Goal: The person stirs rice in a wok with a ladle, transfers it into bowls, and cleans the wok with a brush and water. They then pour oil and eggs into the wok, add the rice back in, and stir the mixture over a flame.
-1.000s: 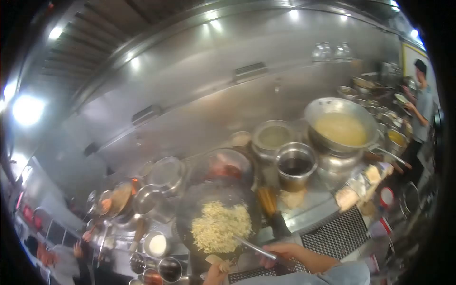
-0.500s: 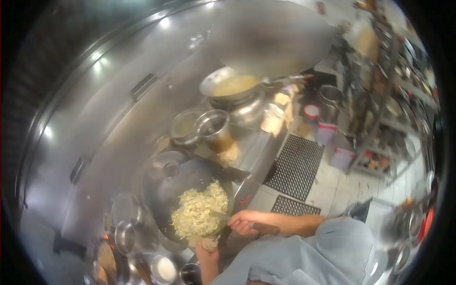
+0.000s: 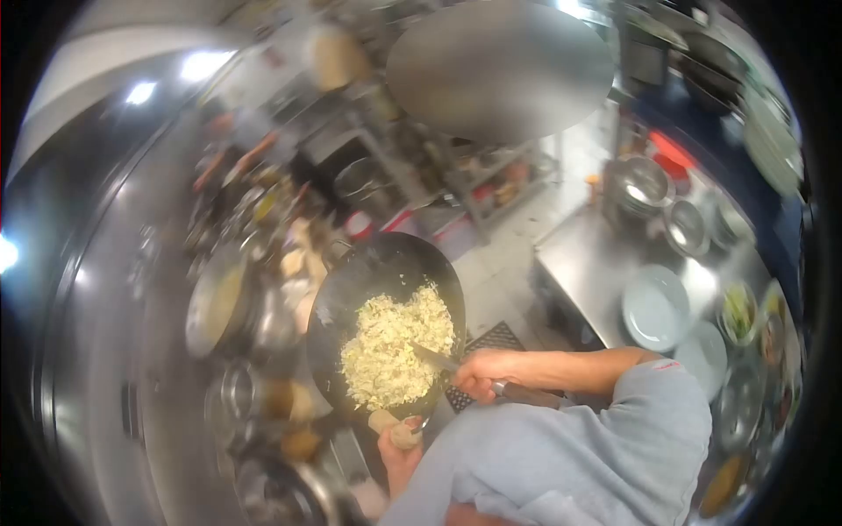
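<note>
A dark wok (image 3: pixel 338 302) holds a heap of pale yellow fried rice (image 3: pixel 395 351). My left hand (image 3: pixel 401 443) is closed round a beige cloth (image 3: pixel 405 433) at the wok's near rim. My right hand (image 3: pixel 482 373) grips the handle of a metal spatula (image 3: pixel 431 356), whose blade is in the rice. The wooden end of the handle (image 3: pixel 531 396) sticks out behind the right hand.
To the right stands a steel counter (image 3: pixel 570 254) with a stack of pale plates (image 3: pixel 656 307) and metal bowls (image 3: pixel 645 184). Left are another wok (image 3: pixel 217 302) and a blurred pot (image 3: pixel 241 390). A person's arms (image 3: pixel 254 153) show at upper left. Black mat (image 3: pixel 491 346) below.
The view has turned towards the right-hand counter. The wok with the rice has shifted away from the stove and stands against the floor and the shelves, with both hands along with it.
</note>
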A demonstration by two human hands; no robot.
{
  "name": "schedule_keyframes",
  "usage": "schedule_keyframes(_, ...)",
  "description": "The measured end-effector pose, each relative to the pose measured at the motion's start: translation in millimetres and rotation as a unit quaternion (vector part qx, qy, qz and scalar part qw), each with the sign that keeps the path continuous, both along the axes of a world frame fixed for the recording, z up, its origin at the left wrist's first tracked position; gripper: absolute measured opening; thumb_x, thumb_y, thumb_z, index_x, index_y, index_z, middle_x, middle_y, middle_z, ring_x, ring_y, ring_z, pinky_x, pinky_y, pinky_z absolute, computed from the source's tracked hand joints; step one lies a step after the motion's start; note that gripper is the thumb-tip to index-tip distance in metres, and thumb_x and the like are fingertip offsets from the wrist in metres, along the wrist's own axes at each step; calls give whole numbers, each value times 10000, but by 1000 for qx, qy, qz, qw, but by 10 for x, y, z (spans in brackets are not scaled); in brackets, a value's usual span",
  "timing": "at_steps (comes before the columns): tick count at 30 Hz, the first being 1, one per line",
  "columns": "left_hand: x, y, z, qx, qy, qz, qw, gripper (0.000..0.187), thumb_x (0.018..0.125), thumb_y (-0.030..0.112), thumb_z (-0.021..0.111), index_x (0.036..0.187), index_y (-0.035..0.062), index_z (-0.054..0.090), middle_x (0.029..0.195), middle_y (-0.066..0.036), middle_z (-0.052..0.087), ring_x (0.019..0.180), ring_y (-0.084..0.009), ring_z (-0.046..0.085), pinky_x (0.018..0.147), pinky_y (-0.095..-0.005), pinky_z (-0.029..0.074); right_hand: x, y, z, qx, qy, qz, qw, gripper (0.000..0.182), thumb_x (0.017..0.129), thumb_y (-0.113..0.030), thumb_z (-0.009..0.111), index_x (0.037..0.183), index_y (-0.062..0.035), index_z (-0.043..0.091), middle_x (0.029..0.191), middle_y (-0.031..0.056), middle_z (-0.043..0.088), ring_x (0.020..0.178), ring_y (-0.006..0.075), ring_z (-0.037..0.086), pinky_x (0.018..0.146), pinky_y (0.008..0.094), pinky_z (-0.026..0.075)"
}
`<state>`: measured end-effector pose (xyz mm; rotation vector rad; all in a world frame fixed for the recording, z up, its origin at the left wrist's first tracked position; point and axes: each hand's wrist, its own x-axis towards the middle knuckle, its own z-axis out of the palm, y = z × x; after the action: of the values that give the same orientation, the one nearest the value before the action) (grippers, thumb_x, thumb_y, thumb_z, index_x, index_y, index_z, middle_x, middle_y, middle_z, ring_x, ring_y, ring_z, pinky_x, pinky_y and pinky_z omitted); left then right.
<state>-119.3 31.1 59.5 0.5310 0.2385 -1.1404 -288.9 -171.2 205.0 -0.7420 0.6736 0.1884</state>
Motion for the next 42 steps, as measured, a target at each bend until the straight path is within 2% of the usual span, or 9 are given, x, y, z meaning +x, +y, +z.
schedule_keyframes(13, 1553, 1194, 1353, -30, -101, -356, 929, 301, 858, 225, 431, 983, -19, 554, 880, -155, 617, 837, -256, 605, 769, -347, 504, 568, 2707, 929, 27, -87, -393, 915, 220, 898, -58, 513, 697, -90, 429, 583, -54, 383, 421, 27, 370, 383, 230, 331)
schedule_keyframes(17, 1823, 1253, 1020, -43, -282, -386, 877, 276, 875, 198, 435, 1048, -13, 476, 889, -152, 574, 805, -268, 587, 758, -369, 506, 551, 3391, 763, 32, -205, -483, 850, 194, 913, -74, 507, 738, -88, 424, 582, -54, 391, 401, 17, 364, 366, 222, 319)
schedule_keyframes(19, 1803, 922, 768, -9, -131, -383, 914, 269, 879, 197, 439, 1041, -16, 467, 900, -163, 574, 806, -274, 587, 752, -378, 508, 552, 3307, 477, 10, -218, -525, 822, 183, 919, -76, 505, 757, -88, 420, 583, -54, 400, 392, 10, 361, 355, 213, 311)
schedule_keyframes(23, 2067, 726, 514, -33, -164, -422, 891, 287, 901, 195, 416, 1069, -35, 447, 904, -191, 570, 799, -290, 586, 735, -397, 514, 575, 3545, 500, 0, -285, -584, 760, 234, 931, -92, 491, 718, -107, 397, 581, -62, 403, 375, -3, 353, 341, 190, 293)
schedule_keyframes(27, 2110, 717, 632, 12, -161, -425, 891, 284, 914, 200, 397, 1087, -20, 443, 910, -188, 573, 795, -295, 590, 720, -410, 520, 222, 3477, 622, -119, -131, -680, 712, 256, 905, -98, 536, 685, -107, 405, 564, -70, 380, 388, 12, 374, 349, 206, 295)
schedule_keyframes(30, 2196, 877, 712, 13, -119, -439, 891, 312, 920, 223, 388, 1117, -11, 448, 916, -187, 580, 784, -296, 600, 722, -406, 528, -89, 3390, 549, -300, 158, -636, 693, 135, 848, -87, 568, 773, -16, 481, 650, 72, 540, 458, 143, 510, 428, 302, 415)
schedule_keyframes(32, 2187, 939, 644, -4, -121, -444, 888, 310, 918, 227, 392, 1112, -6, 461, 914, -182, 582, 795, -291, 601, 724, -401, 529, -280, 3174, 270, -420, 459, -499, 603, 143, 821, -78, 562, 884, 41, 514, 745, 185, 625, 557, 265, 617, 529, 385, 497)
schedule_keyframes(35, 2267, 1055, 570, -23, -105, -448, 888, 292, 910, 221, 402, 1085, 3, 487, 905, -170, 584, 816, -280, 599, 730, -389, 528, -425, 2951, -550, -508, 610, -392, 464, 322, 797, -66, 529, 1068, 93, 463, 882, 305, 637, 809, 421, 651, 738, 469, 505)
schedule_keyframes(42, 2235, 1393, 733, 12, -100, -381, 919, 256, 900, 217, 426, 1045, 21, 506, 895, -162, 583, 821, -276, 596, 770, -387, 518, -173, 3440, -385, -575, 467, -475, 475, 344, 828, -123, 514, 1118, 17, 392, 781, 298, 614, 747, 479, 613, 641, 533, 470)
